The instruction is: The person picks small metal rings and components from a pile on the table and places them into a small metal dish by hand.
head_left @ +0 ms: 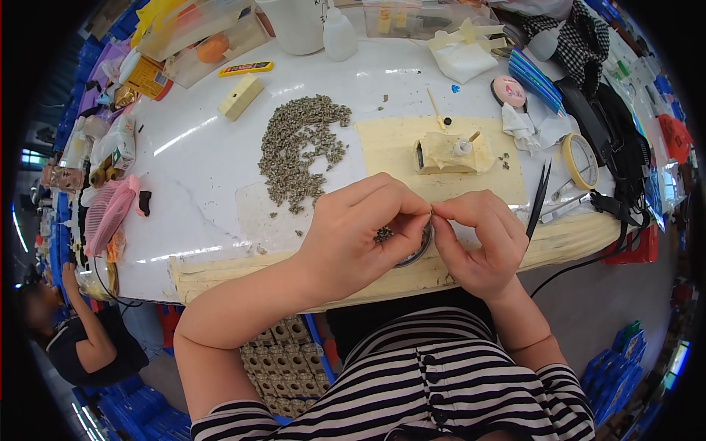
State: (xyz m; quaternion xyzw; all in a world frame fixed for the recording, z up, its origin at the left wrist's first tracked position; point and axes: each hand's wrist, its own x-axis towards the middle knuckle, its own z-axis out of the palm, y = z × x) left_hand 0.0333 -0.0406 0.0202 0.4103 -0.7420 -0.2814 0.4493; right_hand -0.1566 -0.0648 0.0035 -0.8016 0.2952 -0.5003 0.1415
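Observation:
My left hand (357,228) and my right hand (482,239) meet fingertip to fingertip over the table's front edge. Both are closed in a pinch, thumb against forefinger. Whatever sits between the fingertips is too small to name. Under them is a round dish (422,248), mostly hidden by my left hand, with small grey metal pieces (383,234) showing through the gap in my fingers. Beyond my left hand spreads a large pile of small grey metal parts (294,147). Behind my right hand a tape-wrapped block (450,156) with a white nozzle-like tip stands on a yellow sheet (382,147).
Black tweezers (540,198) and a tape roll (580,161) lie right of my right hand. A cream block (240,96), a yellow knife case (245,68) and a white squeeze bottle (340,35) are farther back. Another person (88,331) sits at the far left.

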